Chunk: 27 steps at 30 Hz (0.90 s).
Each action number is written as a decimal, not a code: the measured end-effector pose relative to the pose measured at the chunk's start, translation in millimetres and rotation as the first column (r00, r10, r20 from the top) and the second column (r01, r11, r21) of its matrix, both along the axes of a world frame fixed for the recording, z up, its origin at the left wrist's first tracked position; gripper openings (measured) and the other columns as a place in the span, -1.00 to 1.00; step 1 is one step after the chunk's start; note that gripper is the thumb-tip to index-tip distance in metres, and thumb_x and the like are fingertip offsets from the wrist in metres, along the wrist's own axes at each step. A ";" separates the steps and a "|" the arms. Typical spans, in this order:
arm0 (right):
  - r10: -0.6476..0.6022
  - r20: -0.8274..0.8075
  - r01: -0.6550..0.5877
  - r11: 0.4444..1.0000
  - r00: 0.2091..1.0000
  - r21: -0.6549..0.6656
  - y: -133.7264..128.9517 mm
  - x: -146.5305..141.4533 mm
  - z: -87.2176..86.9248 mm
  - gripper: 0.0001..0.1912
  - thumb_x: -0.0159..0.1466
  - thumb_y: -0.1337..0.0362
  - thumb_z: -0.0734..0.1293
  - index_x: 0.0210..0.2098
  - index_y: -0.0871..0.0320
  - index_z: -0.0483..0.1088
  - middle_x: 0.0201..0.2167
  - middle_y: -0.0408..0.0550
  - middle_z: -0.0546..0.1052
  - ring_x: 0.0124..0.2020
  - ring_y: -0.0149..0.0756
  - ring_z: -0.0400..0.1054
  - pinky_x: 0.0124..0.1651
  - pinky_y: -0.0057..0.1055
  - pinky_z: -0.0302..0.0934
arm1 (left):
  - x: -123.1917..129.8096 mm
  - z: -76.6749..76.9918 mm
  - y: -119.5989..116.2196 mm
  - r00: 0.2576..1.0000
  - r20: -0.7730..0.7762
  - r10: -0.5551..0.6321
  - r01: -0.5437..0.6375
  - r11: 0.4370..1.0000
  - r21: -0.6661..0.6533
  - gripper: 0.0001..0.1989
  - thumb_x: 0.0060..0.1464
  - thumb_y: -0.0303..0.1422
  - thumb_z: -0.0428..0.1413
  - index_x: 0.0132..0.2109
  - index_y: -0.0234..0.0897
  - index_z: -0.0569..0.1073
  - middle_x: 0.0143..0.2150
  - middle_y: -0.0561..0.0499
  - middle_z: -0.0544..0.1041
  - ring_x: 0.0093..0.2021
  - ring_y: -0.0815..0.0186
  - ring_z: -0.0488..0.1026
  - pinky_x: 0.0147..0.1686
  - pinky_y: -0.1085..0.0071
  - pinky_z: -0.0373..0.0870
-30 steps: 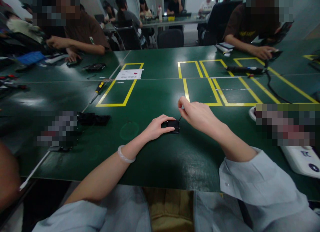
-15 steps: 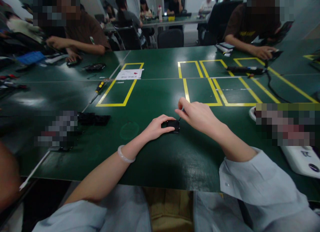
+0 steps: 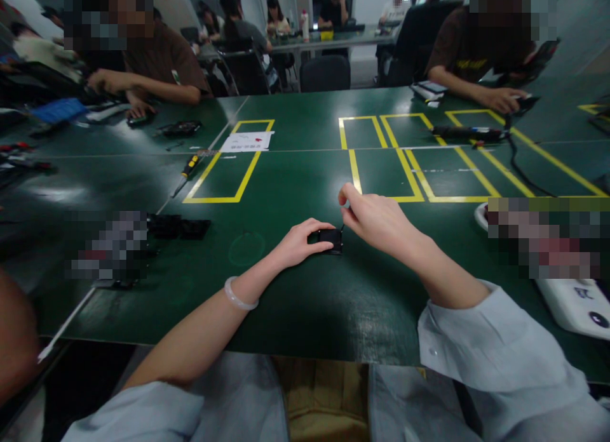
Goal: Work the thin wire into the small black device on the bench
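The block (image 3: 330, 241) sits on the table (image 3: 295, 308) in the left hand (image 3: 304, 242), the rod (image 3: 342, 227) between it and the right hand (image 3: 374, 218). Beyond, to the left, a sheet (image 3: 246, 141) lies across 1 taped frame (image 3: 213, 200), the screwdriver (image 3: 189, 167) just left of that. Opposite, a chair (image 3: 325, 73) stands between 2 people (image 3: 166, 61).

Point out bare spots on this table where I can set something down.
Bare patches on the green table: between the paper sheet and the middle yellow tape boxes; and between the forearms, below the small black part. It's crowded left, around the dark parts, and right, by the white device.
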State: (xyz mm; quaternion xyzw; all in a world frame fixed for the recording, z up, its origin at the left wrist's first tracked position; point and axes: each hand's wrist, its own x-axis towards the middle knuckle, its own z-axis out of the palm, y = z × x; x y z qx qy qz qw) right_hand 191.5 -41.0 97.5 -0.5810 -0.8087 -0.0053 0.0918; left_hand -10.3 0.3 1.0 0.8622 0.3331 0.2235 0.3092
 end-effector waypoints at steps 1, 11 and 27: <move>0.004 -0.001 -0.004 1.000 1.000 -0.002 0.0 0.1 0.1 -0.72 0.35 0.18 0.03 -0.05 0.13 0.22 -0.36 -0.02 0.55 -0.42 -0.25 0.39 -0.47 -0.41 -0.18 | -0.1 -0.1 0.0 1.000 -0.002 -0.001 0.001 1.000 -0.001 -0.59 0.14 -0.11 0.12 0.08 -0.17 0.43 -0.10 -0.02 0.44 -0.09 0.21 0.41 -0.05 0.32 0.30; 0.017 0.018 -0.017 1.000 1.000 0.000 2.1 2.0 -3.6 -0.74 0.35 0.22 0.05 -0.04 0.12 0.22 -0.37 -0.04 0.55 -0.44 -0.27 0.38 -0.49 -0.42 -0.21 | 0.1 -0.1 0.4 1.000 -0.006 -0.008 0.008 1.000 -0.004 -0.61 0.15 -0.13 0.12 0.07 -0.18 0.43 -0.10 -0.01 0.44 -0.09 0.23 0.42 -0.05 0.34 0.29; 0.012 0.010 -0.012 1.000 1.000 -0.007 1.7 1.6 -3.9 -0.72 0.36 0.21 0.04 -0.03 0.12 0.22 -0.39 -0.05 0.55 -0.44 -0.25 0.39 -0.49 -0.41 -0.19 | 0.8 1.2 -0.2 1.000 -0.003 0.000 0.000 1.000 -0.002 -0.60 0.14 -0.12 0.12 0.07 -0.19 0.43 -0.09 -0.02 0.45 -0.08 0.22 0.42 -0.03 0.32 0.30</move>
